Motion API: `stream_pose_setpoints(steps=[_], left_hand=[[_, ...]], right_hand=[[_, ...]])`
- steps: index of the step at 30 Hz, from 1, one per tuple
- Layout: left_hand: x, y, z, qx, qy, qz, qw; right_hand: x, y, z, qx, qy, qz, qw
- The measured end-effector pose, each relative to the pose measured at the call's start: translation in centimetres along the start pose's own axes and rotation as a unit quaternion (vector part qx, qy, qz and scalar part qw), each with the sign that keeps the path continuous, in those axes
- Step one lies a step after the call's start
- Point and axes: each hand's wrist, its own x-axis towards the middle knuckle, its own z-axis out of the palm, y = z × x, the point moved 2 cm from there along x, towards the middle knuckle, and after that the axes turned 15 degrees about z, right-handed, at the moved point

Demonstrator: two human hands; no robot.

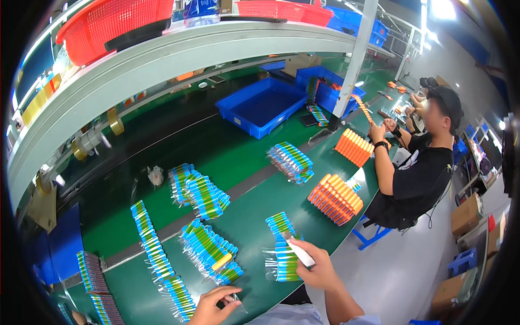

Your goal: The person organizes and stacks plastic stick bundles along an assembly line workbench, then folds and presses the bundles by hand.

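Note:
In my right hand [319, 268] is a white-handled tool [301, 253] with a short grey tip, perhaps a small scraper or cutter. Its tip is over a bundle of blue-and-green striped sticks [286, 261] in clear wrapping, near the table's right edge. My left hand [213, 306] is curled at the front edge, thumb and fingers around a small piece of clear plastic film [235, 298]. Just beyond it lies a pile of similar wrapped sticks [208, 246], with a yellow piece [222, 261] on top. To its left runs a long row of striped sticks [154, 249].
More striped bundles [201, 189] lie farther back, beside crumpled plastic [155, 176]. Orange stick rows [336, 199] stand at right, near a seated co-worker [417, 157] handling an orange strip. A blue tray [238, 119] sits behind; a shelf [179, 40] with red baskets [116, 24] overhangs the far side.

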Motion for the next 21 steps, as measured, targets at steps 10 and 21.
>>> stream_pose_setpoints(steps=[10, 21], left_hand=[[-0.2, -1.3, 2.0, -0.348, 0.041, -0.006, 0.936], [-0.8, -5.1, 3.3, -0.185, 0.082, 0.01, 0.979]], right_hand=[[0.9, 0.5, 3.7, -0.12, -0.089, -0.074, 0.986], [7.7, -1.4, 1.0, -0.103, 0.017, -0.159, 0.982]])
